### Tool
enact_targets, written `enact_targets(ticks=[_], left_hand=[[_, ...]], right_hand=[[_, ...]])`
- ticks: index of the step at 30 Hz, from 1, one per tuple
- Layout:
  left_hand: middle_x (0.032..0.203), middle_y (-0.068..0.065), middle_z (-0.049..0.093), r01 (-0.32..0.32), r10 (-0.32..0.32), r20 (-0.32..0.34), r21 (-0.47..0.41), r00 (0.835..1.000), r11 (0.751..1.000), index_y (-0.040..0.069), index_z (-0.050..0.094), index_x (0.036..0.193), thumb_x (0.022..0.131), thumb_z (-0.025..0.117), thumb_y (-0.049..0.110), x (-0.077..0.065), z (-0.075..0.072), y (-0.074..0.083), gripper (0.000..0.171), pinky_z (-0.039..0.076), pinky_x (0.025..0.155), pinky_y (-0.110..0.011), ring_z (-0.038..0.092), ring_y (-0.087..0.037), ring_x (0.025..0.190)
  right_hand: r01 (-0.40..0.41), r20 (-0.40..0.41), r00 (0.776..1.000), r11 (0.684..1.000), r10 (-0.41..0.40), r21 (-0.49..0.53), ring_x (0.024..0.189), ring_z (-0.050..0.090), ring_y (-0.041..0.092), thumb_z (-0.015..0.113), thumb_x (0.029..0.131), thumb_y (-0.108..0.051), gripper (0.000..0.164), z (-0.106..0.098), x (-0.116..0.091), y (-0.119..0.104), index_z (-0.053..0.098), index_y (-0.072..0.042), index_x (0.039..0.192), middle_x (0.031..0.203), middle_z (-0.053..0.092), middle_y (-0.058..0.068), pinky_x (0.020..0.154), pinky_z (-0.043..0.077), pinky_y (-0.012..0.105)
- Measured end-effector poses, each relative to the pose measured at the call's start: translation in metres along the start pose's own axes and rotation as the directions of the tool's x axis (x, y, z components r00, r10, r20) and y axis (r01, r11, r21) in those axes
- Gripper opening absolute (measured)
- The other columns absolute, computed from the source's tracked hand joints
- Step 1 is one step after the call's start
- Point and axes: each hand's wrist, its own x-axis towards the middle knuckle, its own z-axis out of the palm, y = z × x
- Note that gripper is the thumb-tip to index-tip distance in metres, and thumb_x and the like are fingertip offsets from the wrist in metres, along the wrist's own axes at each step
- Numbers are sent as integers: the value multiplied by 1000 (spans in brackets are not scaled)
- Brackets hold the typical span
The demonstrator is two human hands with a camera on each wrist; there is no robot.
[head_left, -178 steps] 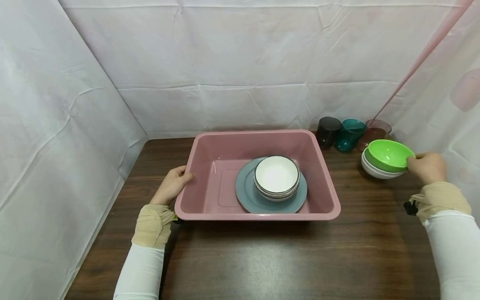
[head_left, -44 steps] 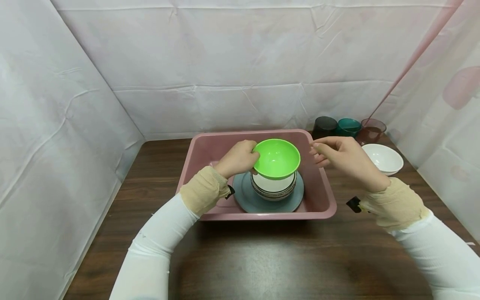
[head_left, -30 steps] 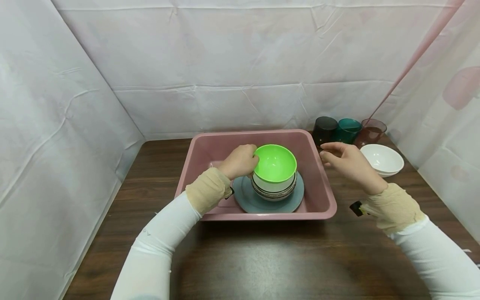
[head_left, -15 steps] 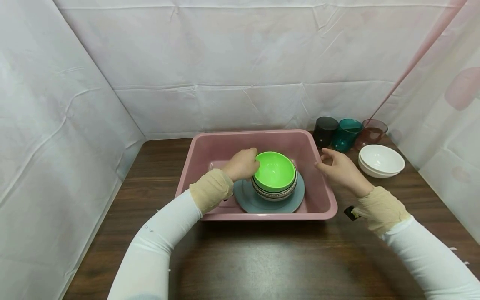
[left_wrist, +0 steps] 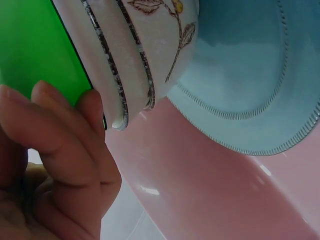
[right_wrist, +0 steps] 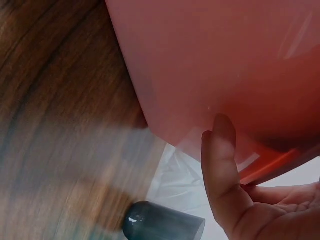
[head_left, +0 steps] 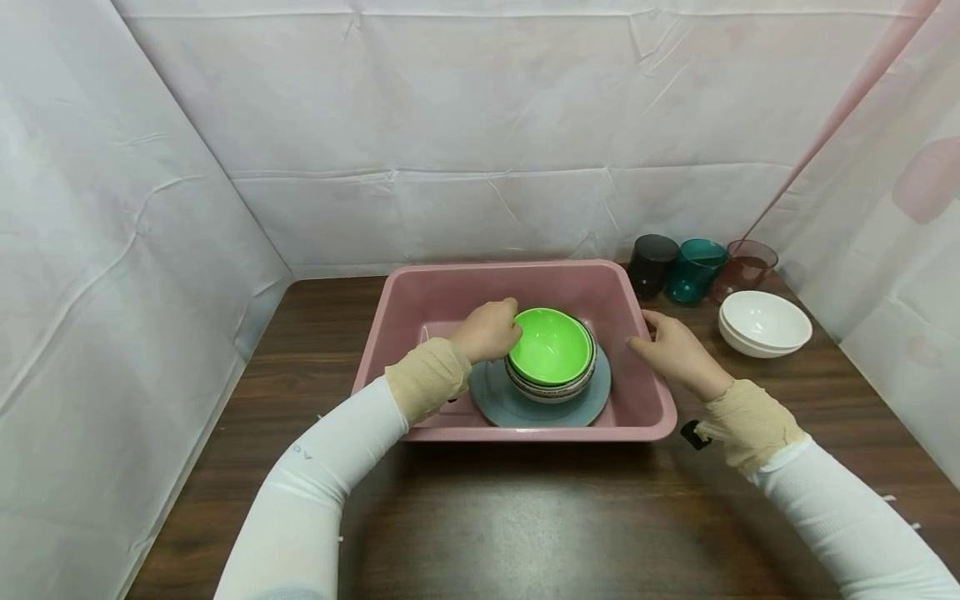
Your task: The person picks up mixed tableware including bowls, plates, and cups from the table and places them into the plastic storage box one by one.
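My left hand (head_left: 487, 329) pinches the left rim of a bright green bowl (head_left: 551, 346). That bowl sits nested in a stack of white bowls (head_left: 551, 392) with dark rims and a floral pattern, shown closely in the left wrist view. Under the stack lies a blue-grey plate (head_left: 495, 400) on the floor of a pink plastic tub (head_left: 510, 283). At the tub's right side, my right hand (head_left: 678, 354) holds the rim, thumb over the inside and fingers against the outer wall, as the right wrist view shows fingers (right_wrist: 222, 160) touching it.
Two nested white bowls (head_left: 765, 321) stand on the dark wooden table (head_left: 517, 517), right of the tub. Behind them, against the draped sheet (head_left: 450, 125), are a black cup (head_left: 652, 262), a teal cup (head_left: 693, 275) and a reddish clear cup (head_left: 746, 267).
The green bowl has come from the white bowls at right, over the tub, and down into the patterned stack. My left hand left the tub's left rim; my right hand moved to its right rim.
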Motion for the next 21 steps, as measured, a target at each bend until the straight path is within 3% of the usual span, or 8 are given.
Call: enact_targets(ticks=[4, 9, 21], left_hand=[[108, -15, 66, 5, -5, -12, 24, 1000, 1000, -3, 48, 134, 100, 42, 15, 0, 0, 1, 38, 54, 72, -31, 65, -19, 73], [126, -16, 63, 10, -9, -30, 51, 1000, 999, -2, 52, 130, 100, 46, 17, 1, 1, 0, 36, 52, 91, -37, 62, -24, 101], [115, -13, 67, 18, -14, -59, 80, 998, 997, 1, 54, 119, 98, 50, 21, 8, 7, -5, 29, 53, 90, -39, 65, -25, 100]], right_hand=[[17, -15, 1000, 1000, -16, 12, 102, 65, 32, 52, 96, -17, 52, 2, -1, 1, 42, 10, 140, 124, 60, 30, 85, 56, 45], [14, -22, 1000, 1000, -14, 23, 101, 65, 32, 51, 96, -17, 54, 4, -1, 2, 40, 10, 142, 125, 59, 31, 83, 57, 43], [-13, -34, 999, 998, 15, 59, 108, 63, 38, 49, 96, -15, 56, 7, -2, 0, 35, 10, 144, 131, 55, 33, 87, 56, 49]])
